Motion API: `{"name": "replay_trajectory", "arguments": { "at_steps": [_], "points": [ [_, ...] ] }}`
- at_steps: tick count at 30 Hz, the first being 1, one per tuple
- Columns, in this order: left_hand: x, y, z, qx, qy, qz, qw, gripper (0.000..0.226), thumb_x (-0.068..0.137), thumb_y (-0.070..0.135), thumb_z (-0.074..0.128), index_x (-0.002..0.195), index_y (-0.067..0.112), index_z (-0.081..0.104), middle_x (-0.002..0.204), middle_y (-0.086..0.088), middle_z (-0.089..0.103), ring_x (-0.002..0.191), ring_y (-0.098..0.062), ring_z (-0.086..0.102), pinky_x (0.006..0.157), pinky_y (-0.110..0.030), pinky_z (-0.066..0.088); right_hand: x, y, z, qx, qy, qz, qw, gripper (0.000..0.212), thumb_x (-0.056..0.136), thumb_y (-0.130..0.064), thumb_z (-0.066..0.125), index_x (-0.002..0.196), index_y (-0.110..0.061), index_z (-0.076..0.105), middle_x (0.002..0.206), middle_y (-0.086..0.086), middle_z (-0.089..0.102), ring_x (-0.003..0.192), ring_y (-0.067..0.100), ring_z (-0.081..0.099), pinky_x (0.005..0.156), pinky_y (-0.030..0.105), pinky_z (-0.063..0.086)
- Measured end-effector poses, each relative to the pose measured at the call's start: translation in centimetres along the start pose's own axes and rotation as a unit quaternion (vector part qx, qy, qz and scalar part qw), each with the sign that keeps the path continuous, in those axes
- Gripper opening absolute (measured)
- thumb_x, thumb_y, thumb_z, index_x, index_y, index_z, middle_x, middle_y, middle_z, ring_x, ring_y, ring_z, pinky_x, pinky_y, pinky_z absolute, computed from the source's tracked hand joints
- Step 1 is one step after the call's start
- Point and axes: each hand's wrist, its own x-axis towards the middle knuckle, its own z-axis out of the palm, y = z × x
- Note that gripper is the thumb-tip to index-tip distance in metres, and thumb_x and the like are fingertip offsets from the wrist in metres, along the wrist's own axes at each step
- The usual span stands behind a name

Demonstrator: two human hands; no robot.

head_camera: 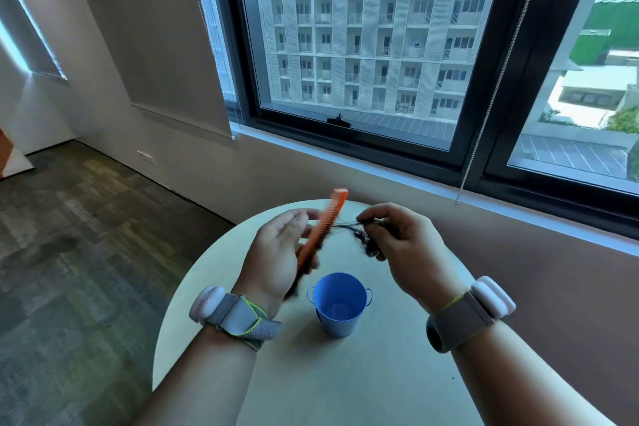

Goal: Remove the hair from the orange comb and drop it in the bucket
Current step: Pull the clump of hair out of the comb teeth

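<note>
Orange comb (pixel 321 230), held in left hand (pixel 276 259), slants up-right; right hand (pixel 401 239) pinches its hair (pixel 359 237).

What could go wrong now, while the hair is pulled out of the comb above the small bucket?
1. Strands still stretch from the hair in the right hand to the orange comb; they may snap and leave some in the teeth.
2. The blue bucket is narrow and not directly under the clump, so dropped hair might land on the table.
</note>
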Motion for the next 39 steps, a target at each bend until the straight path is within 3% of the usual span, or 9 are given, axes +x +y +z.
{"name": "replay_trajectory", "arguments": {
  "at_steps": [3, 6, 13, 16, 19, 23, 27, 33, 39],
  "points": [
    [-0.4, 0.2, -0.1, -0.058, -0.079, -0.022, 0.995, 0.052, 0.087, 0.064, 0.06, 0.113, 0.019, 0.066, 0.081, -0.008, 0.055, 0.046, -0.015, 0.031, 0.043, -0.021, 0.027, 0.0, -0.2, 0.3, -0.018, 0.011, -0.001, 1.0, 0.012, 0.089, -0.014, 0.071, 0.081, -0.023, 0.07, 0.057, -0.01, 0.063, 0.05, 0.008, 0.056, 0.059, 0.031, 0.051],
    [-1.1, 0.1, 0.3, -0.083, -0.174, -0.008, 0.981, 0.06, 0.073, 0.049, 0.082, 0.118, 0.018, 0.058, 0.082, -0.006, 0.044, 0.048, -0.01, 0.023, 0.041, -0.018, 0.024, 0.2, -0.2, 0.3, -0.027, 0.028, 0.007, 0.999, 0.011, 0.088, -0.022, 0.072, 0.077, -0.021, 0.07, 0.054, -0.004, 0.058, 0.046, 0.011, 0.051, 0.057, 0.034, 0.049],
    [-0.8, -0.2, 0.4, -0.101, -0.073, -0.002, 0.992, 0.023, 0.095, 0.024, 0.055, 0.108, 0.01, 0.068, 0.074, -0.009, 0.057, 0.046, -0.019, 0.049, 0.043, -0.027, 0.045, 0.3, 0.6, -0.4, -0.062, 0.009, 0.003, 0.998, 0.017, 0.088, -0.008, 0.07, 0.079, -0.023, 0.072, 0.068, -0.01, 0.069, 0.064, 0.004, 0.063, 0.064, 0.02, 0.053],
    [-0.1, -0.7, -0.5, -0.089, -0.039, -0.029, 0.995, 0.024, 0.097, 0.023, 0.054, 0.114, 0.012, 0.068, 0.075, -0.008, 0.062, 0.056, -0.022, 0.06, 0.051, -0.031, 0.051, 0.1, 0.8, -0.4, 0.084, -0.023, 0.046, 0.995, 0.025, 0.087, 0.008, 0.063, 0.084, -0.016, 0.071, 0.085, 0.001, 0.074, 0.082, 0.02, 0.068, 0.077, 0.038, 0.059],
    [0.7, -1.5, -1.3, -0.003, -0.022, -0.05, 0.998, 0.023, 0.101, 0.022, 0.052, 0.116, 0.015, 0.068, 0.076, -0.005, 0.066, 0.062, -0.024, 0.065, 0.055, -0.029, 0.051, -0.3, 0.2, -0.7, 0.338, -0.107, 0.09, 0.931, 0.014, 0.081, 0.006, 0.058, 0.09, 0.001, 0.068, 0.108, 0.024, 0.071, 0.098, 0.032, 0.066, 0.09, 0.046, 0.051],
    [1.0, -2.1, -0.9, 0.042, -0.004, -0.043, 0.998, 0.017, 0.102, 0.023, 0.053, 0.102, 0.012, 0.066, 0.07, -0.005, 0.06, 0.049, -0.017, 0.047, 0.045, -0.026, 0.039, -0.7, -0.4, -0.2, 0.446, -0.146, 0.092, 0.878, 0.004, 0.085, -0.001, 0.054, 0.087, 0.0, 0.057, 0.07, 0.017, 0.054, 0.066, 0.033, 0.06, 0.087, 0.051, 0.05],
    [1.0, -2.5, -0.3, 0.049, 0.005, -0.04, 0.998, 0.017, 0.102, 0.023, 0.053, 0.095, 0.012, 0.064, 0.068, -0.007, 0.058, 0.045, -0.015, 0.039, 0.042, -0.024, 0.033, -1.0, -0.9, 0.5, 0.398, -0.108, 0.062, 0.909, 0.006, 0.085, 0.0, 0.06, 0.088, -0.005, 0.061, 0.057, 0.01, 0.04, 0.042, 0.019, 0.034, 0.071, 0.043, 0.049],
    [1.0, -3.5, -0.9, 0.16, 0.021, 0.01, 0.987, 0.017, 0.101, 0.027, 0.054, 0.088, 0.024, 0.064, 0.063, 0.0, 0.061, 0.045, -0.016, 0.041, 0.046, -0.029, 0.035, -0.7, -1.2, -0.1, 0.084, -0.195, 0.112, 0.971, 0.034, 0.084, -0.016, 0.078, 0.116, -0.019, 0.067, 0.048, 0.004, 0.049, 0.035, 0.014, 0.045, 0.063, 0.054, 0.049],
    [0.8, -3.7, -1.0, 0.235, 0.023, 0.023, 0.972, 0.016, 0.1, 0.027, 0.055, 0.088, 0.023, 0.065, 0.063, 0.002, 0.065, 0.047, -0.016, 0.048, 0.047, -0.029, 0.041, -1.1, -1.2, 0.0, 0.007, -0.195, 0.048, 0.98, 0.013, 0.092, -0.008, 0.067, 0.08, -0.007, 0.07, 0.061, 0.012, 0.063, 0.044, 0.017, 0.059, 0.052, 0.03, 0.051]
  ]
}}
